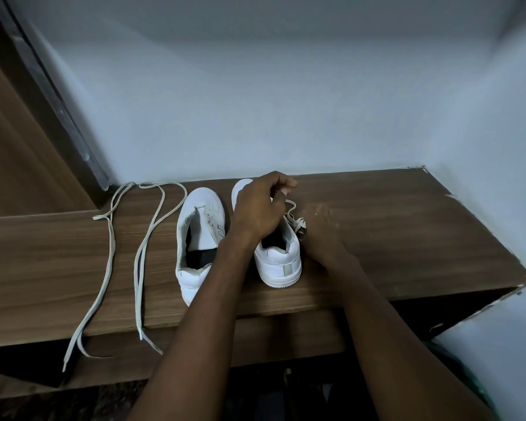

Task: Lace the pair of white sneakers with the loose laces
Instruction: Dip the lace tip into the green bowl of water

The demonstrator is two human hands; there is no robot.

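Note:
Two white sneakers stand side by side on a wooden shelf [392, 238], toes toward the wall. The left sneaker [195, 238] has no lace and its tongue is open. My left hand [260, 208] hovers over the right sneaker [281, 262], fingers curled and pinching a lace [292, 212] that runs through its upper eyelets. My right hand [321, 229], blurred by motion, sits just right of that sneaker at the lace's other end; its grip is unclear. A loose lace [143, 259] lies stretched across the shelf at the left, its ends hanging over the front edge.
The shelf sits in a corner with pale walls behind and at the right [286, 101]. A wooden door panel [19, 153] stands at the far left. A lower wooden ledge [255, 338] runs below the shelf's front edge.

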